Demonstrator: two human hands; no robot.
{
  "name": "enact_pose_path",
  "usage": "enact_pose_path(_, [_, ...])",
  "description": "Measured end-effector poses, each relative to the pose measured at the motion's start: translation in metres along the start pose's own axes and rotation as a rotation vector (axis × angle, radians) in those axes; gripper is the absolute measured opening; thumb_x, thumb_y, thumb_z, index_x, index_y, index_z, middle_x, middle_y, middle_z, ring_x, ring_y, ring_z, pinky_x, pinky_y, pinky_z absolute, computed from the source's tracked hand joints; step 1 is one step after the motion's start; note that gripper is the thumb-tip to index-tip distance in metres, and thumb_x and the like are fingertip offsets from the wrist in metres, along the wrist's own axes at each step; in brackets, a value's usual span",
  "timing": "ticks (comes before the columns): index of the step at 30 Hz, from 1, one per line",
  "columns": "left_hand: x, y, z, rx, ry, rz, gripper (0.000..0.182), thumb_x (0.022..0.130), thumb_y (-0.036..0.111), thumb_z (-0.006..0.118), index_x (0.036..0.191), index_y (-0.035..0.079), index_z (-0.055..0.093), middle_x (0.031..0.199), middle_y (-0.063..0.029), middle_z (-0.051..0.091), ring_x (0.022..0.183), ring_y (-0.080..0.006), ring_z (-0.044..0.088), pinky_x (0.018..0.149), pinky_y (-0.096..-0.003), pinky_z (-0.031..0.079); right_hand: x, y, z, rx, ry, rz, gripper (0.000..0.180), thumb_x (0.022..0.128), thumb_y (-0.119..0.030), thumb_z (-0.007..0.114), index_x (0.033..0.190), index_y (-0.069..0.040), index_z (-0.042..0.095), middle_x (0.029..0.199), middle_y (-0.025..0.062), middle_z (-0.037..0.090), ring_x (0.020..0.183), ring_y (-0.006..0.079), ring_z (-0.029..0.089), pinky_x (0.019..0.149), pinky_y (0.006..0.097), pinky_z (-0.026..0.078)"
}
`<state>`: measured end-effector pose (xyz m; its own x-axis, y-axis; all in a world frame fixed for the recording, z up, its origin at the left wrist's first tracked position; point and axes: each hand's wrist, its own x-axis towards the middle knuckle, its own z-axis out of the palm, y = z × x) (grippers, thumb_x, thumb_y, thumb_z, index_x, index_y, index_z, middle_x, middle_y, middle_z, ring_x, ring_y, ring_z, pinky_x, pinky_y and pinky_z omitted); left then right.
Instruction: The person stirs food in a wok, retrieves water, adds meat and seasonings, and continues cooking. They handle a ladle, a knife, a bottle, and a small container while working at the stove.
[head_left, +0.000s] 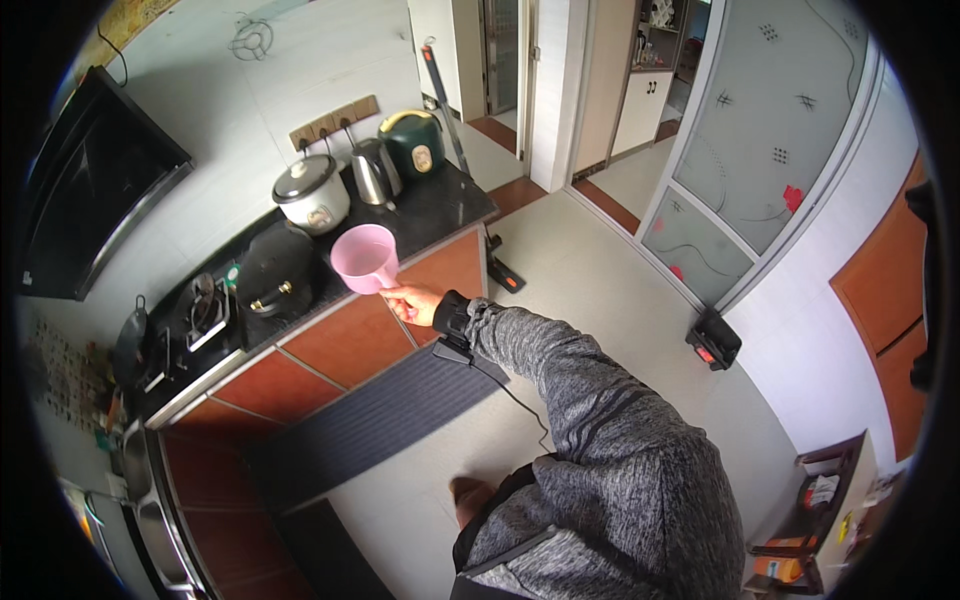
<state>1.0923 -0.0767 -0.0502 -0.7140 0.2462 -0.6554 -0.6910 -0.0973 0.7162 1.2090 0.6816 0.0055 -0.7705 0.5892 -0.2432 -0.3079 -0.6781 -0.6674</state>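
Observation:
My right hand (414, 303) grips the handle of a pink plastic dipper (365, 259) and holds it out at the front edge of the black countertop (442, 206). The dipper's opening faces up; whether it contains liquid cannot be told. Behind it on the counter stand a white rice cooker with a lid (311, 196), a steel electric kettle (376, 172) and a dark green appliance with a yellow handle (414, 142). To the dipper's left is a black lidded pan (276, 270). My left hand is out of view.
A gas stove (206, 311) and a wok (131, 341) are farther left, near the sink (161, 536). A range hood (105, 180) hangs above. A grey mat (382, 424) lies before the cabinets. A stick vacuum (444, 105) stands at the counter's end; a black bin (714, 339) is by the glass door.

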Motion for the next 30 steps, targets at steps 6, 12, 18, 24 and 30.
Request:
enact_pose_path(6, [0.101, 0.131, 0.121, 0.017, -0.011, 0.151, 0.01, 0.094, 0.016, 0.059, 0.102, 0.009, 0.061, 0.087, -0.0068, 0.062, 0.072, -0.0204, 0.054, 0.064, -0.033, 0.047, 0.107, -0.018, 0.015, 0.096, 0.088, -0.106, 0.02, 0.087, -0.019, 0.074, 0.089, -0.013, 0.055, 0.065, -0.0032, 0.052, 0.047, 0.0033, 0.047, 0.038, 0.0142, 0.034])
enact_pose_path(12, [0.213, 0.21, 0.168, 0.037, -0.096, 0.217, 0.017, 0.095, 0.018, 0.057, 0.106, 0.006, 0.057, 0.089, -0.0102, 0.06, 0.075, -0.0207, 0.054, 0.068, -0.0329, 0.048, 0.191, -0.014, -0.018, 0.357, -0.008, 0.092, 0.014, 0.088, -0.016, 0.069, 0.092, -0.012, 0.056, 0.066, -0.0032, 0.05, 0.044, 0.0038, 0.039, 0.037, 0.0178, 0.033])
enact_pose_path(18, [0.243, 0.239, 0.174, -0.02, 0.03, 0.266, 0.033, 0.096, 0.019, 0.06, 0.127, 0.007, 0.057, 0.099, -0.0072, 0.065, 0.087, -0.0179, 0.062, 0.071, -0.031, 0.051, 0.213, -0.006, -0.03, 0.153, 0.041, 0.065, 0.013, 0.095, -0.019, 0.062, 0.086, -0.015, 0.055, 0.061, -0.0038, 0.043, 0.043, 0.0051, 0.034, 0.036, 0.0212, 0.027])
enact_pose_path(24, [0.259, 0.282, 0.192, -0.07, 0.201, 0.281, 0.031, 0.095, 0.013, 0.06, 0.124, 0.004, 0.058, 0.098, -0.0087, 0.069, 0.085, -0.0175, 0.067, 0.076, -0.0296, 0.055, 0.236, -0.019, -0.055, -0.41, 0.501, 0.016, 0.021, 0.093, -0.029, 0.067, 0.103, -0.012, 0.061, 0.067, 0.0005, 0.055, 0.048, 0.0083, 0.05, 0.04, 0.0231, 0.04])
enact_pose_path(30, [0.28, 0.305, 0.163, -0.099, 0.219, 0.306, 0.029, 0.094, 0.011, 0.06, 0.122, 0.003, 0.06, 0.099, -0.0102, 0.07, 0.083, -0.018, 0.069, 0.074, -0.0302, 0.057, 0.2, -0.067, -0.013, -1.611, 0.711, -0.604, 0.042, 0.092, -0.017, 0.066, 0.128, 0.002, 0.055, 0.089, 0.0168, 0.069, 0.076, 0.0197, 0.063, 0.073, 0.0348, 0.051])
